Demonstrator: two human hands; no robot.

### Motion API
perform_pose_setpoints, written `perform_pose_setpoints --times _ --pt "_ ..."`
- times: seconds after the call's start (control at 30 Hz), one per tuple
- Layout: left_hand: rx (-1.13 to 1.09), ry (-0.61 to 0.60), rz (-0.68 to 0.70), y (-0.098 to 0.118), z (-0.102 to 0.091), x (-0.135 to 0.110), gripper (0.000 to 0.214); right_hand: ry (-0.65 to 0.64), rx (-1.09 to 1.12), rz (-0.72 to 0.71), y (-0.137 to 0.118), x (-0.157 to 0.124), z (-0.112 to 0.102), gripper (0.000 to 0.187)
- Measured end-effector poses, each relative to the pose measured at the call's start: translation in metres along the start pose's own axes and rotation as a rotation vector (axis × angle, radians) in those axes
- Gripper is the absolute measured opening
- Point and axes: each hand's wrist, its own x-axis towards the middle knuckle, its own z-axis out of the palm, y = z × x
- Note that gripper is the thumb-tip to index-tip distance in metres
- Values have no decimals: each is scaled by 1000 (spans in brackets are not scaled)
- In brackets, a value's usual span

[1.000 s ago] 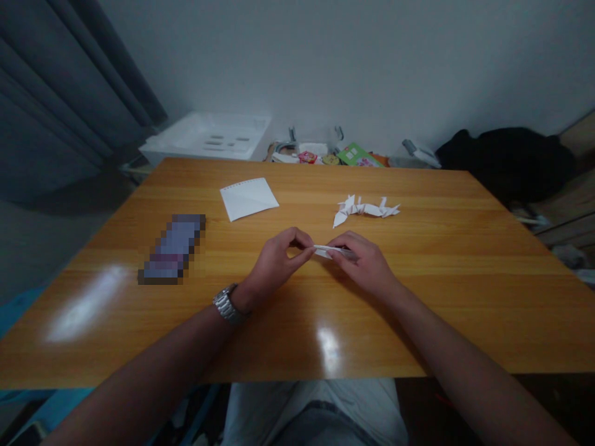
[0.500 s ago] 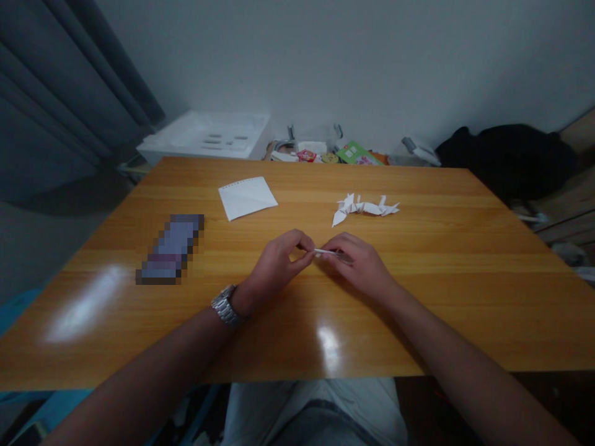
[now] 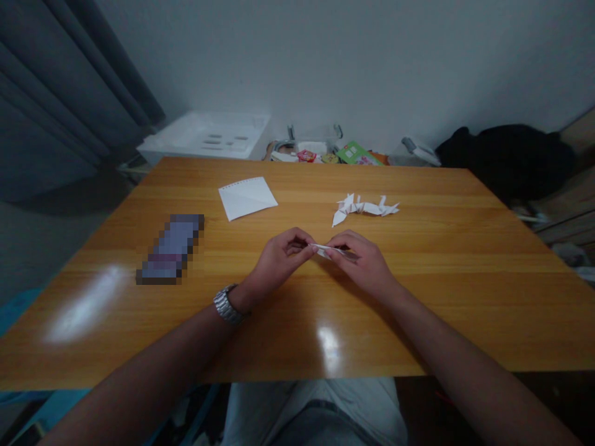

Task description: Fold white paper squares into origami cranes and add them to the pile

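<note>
A small folded piece of white paper [image 3: 321, 250] is pinched between my two hands, a little above the middle of the wooden table [image 3: 288, 337]. My left hand [image 3: 283, 255] grips its left end between thumb and fingertips. My right hand [image 3: 360, 259] is closed on its right part, and the fingers hide much of it. Just beyond my hands lie several folded white paper figures [image 3: 367, 208], close together in a row. Farther back to the left is a flat white sheet [image 3: 248, 198] with a perforated edge.
A pixelated phone-like object [image 3: 171, 249] lies on the table's left side. Behind the far edge stand a white foam tray [image 3: 204, 139], a clear box with packets and a green booklet [image 3: 357, 153]. A black cloth-like heap [image 3: 506, 161] is at the right.
The folded paper has tilted, and more of its near face shows. My left thumb and fingers have shifted slightly on its left end. Both hands remain at about the same place.
</note>
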Motion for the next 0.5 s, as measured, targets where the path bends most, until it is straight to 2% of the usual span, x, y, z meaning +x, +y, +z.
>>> perform_pose_setpoints --times 0.27,0.5 --pt "-148 -12 -16 -1 2 -1 24 4 21 15 -2 1 1 10" --pt "-72 -10 6 -1 1 -1 23 3 20 45 -3 1 1 8"
